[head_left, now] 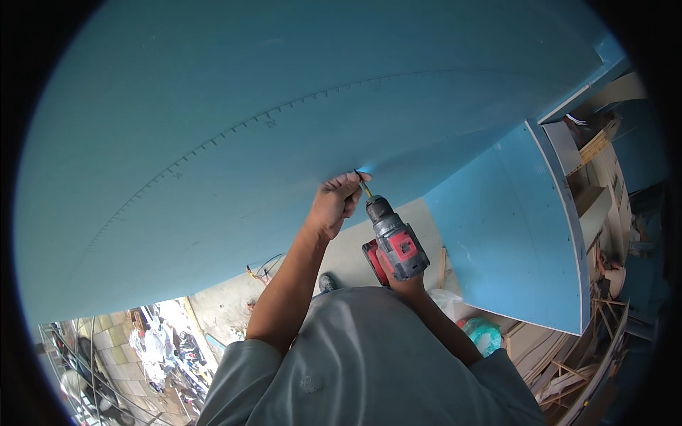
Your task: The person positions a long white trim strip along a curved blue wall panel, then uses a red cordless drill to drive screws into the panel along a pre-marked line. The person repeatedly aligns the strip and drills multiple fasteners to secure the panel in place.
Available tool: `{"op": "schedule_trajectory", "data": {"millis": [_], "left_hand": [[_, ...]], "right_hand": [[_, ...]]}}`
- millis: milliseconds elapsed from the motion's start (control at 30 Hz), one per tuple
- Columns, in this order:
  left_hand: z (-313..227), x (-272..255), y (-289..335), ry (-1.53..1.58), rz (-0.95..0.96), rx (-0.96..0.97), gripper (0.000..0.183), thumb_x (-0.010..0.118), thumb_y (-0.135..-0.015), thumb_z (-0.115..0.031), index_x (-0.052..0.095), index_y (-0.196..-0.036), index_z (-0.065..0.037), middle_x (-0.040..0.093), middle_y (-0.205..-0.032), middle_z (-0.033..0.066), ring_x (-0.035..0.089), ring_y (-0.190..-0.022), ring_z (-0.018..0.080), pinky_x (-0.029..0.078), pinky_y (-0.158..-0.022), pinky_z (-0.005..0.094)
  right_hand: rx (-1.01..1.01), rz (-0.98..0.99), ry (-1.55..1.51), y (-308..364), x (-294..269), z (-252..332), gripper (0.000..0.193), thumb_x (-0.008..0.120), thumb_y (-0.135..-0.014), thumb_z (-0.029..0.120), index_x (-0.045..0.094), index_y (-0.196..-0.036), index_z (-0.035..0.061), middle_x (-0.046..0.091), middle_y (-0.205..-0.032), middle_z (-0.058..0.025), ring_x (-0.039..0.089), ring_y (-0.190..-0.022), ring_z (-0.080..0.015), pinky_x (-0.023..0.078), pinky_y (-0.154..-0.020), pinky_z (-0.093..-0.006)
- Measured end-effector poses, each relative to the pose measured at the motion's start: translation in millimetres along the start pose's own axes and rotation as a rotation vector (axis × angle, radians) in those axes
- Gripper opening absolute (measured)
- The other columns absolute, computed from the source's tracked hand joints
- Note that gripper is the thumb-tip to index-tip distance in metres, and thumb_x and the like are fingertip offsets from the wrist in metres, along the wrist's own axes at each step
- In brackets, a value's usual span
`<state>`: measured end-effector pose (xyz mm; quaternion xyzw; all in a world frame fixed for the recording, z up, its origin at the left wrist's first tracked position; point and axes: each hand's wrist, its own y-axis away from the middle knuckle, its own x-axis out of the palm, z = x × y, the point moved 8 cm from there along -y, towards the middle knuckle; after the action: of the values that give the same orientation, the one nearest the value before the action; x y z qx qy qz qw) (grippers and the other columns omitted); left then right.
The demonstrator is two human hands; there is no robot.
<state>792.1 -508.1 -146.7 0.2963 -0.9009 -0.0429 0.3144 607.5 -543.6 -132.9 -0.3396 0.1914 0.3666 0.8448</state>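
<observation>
My right hand (407, 284) is wrapped round the grip of a red and black cordless drill (400, 245), whose body hides most of the fingers. A thin yellowish bit (366, 189) sticks out of its black chuck and points at a large blue board (234, 184). At the tip of the bit, against the board, the fingers of my left hand (337, 199) are pinched round a small dark screw (357, 172). The screw is partly hidden by the fingers.
A curved, ruler-like marked line (270, 113) runs across the board. To the right stands another blue panel (511, 227) with a pale edge. Wood offcuts (561, 376) lie at lower right, beside a green plastic bag (483, 335). Wires (264, 270) and scattered litter (167, 348) lie at lower left.
</observation>
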Motion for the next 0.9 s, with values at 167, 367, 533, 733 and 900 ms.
{"op": "schedule_trajectory", "data": {"millis": [167, 367, 533, 733, 900], "left_hand": [[-4, -15, 11, -0.099, -0.122, 0.006, 0.026, 0.048, -0.099, -0.024, 0.061, -0.099, -0.001, 0.039, -0.059, -0.0053, 0.028, -0.048, 0.0040, 0.021, -0.043, 0.0211], [-6, -30, 29, 0.045, -0.247, 0.079, 0.026, 0.047, -0.100, -0.025, 0.059, -0.096, -0.002, 0.036, -0.059, -0.0062, 0.025, -0.047, 0.0038, 0.020, -0.043, 0.0205], [-3, -27, 25, 0.167, -0.294, 0.071, 0.026, 0.047, -0.100, -0.023, 0.059, -0.091, -0.001, 0.038, -0.060, -0.0054, 0.026, -0.047, 0.0031, 0.020, -0.042, 0.0203], [-2, -25, 24, 0.179, -0.273, 0.058, 0.026, 0.047, -0.100, -0.022, 0.058, -0.089, -0.002, 0.039, -0.060, -0.0047, 0.027, -0.047, 0.0035, 0.020, -0.041, 0.0201], [-3, -23, 24, 0.157, -0.288, 0.027, 0.025, 0.044, -0.100, -0.021, 0.057, -0.088, -0.004, 0.037, -0.060, -0.0047, 0.028, -0.048, 0.0054, 0.023, -0.044, 0.0214]], "right_hand": [[-0.028, 0.051, 0.011, 10, 6, -13, 0.037, 0.066, -0.074, 0.009, 0.067, -0.111, 0.0141, 0.063, -0.104, -0.0168, 0.063, -0.090, -0.0335, 0.052, -0.073, -0.0408], [-0.215, 0.175, 0.278, 25, 17, -27, 0.039, 0.066, -0.074, 0.009, 0.065, -0.113, 0.0138, 0.064, -0.102, -0.0139, 0.064, -0.087, -0.0304, 0.052, -0.072, -0.0393], [-0.136, 0.131, 0.065, 8, 10, -24, 0.038, 0.066, -0.075, 0.009, 0.065, -0.112, 0.0127, 0.064, -0.100, -0.0130, 0.064, -0.086, -0.0293, 0.052, -0.071, -0.0384], [-0.072, 0.118, -0.050, -3, 7, -28, 0.035, 0.067, -0.075, 0.009, 0.064, -0.110, 0.0115, 0.064, -0.098, -0.0118, 0.064, -0.085, -0.0279, 0.052, -0.071, -0.0373], [-0.032, 0.112, -0.119, -8, 6, -32, 0.034, 0.068, -0.076, 0.009, 0.064, -0.109, 0.0104, 0.064, -0.096, -0.0109, 0.064, -0.083, -0.0268, 0.052, -0.070, -0.0364]]}}
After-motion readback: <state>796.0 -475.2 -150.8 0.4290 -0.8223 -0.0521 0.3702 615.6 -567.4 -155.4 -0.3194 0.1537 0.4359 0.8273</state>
